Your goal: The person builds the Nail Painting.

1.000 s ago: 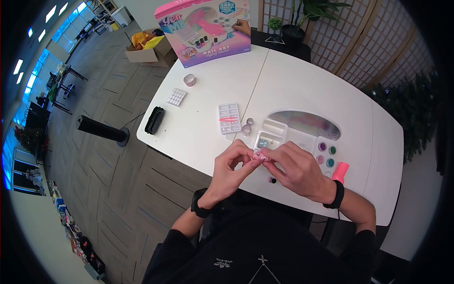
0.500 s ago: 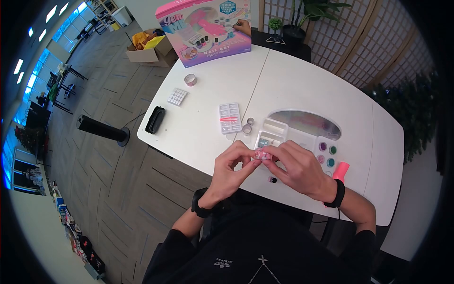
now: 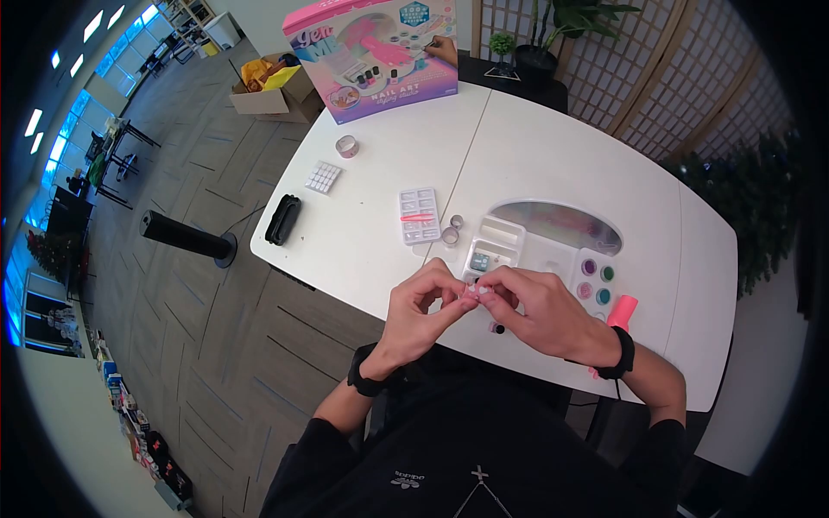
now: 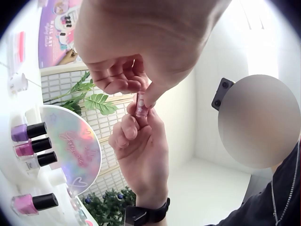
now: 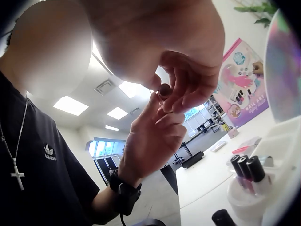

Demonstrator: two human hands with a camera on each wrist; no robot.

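Note:
Close over the table's near edge, my left hand [image 3: 421, 311] and right hand [image 3: 553, 318] meet fingertip to fingertip. Between them they pinch a small pink cylinder [image 4: 141, 104] with a pale printed pattern. The left wrist view shows its patterned side; a dark round end of the cylinder [image 5: 164, 91] faces the right wrist camera. Thumbs and fingertips cover much of it, and I cannot tell what kind of item it is. Below the hands lies a small bottle with a black cap [image 3: 497, 328]. Just beyond them is a white tray [image 3: 502, 227] with compartments.
A half-round mirror [image 3: 561, 223] stands behind the tray. Pots of coloured powder [image 3: 589, 268] and a bright pink object [image 3: 622, 312] lie to the right. Left of the tray are a sectioned case [image 3: 420, 203] and small rolls [image 3: 450, 236]. The nail art box [image 3: 380, 60] stands at the back.
The pink cylinder has turned between my fingertips, and less of its side shows in the head view. My right hand's fingers have shifted slightly around it; the left hand has barely moved.

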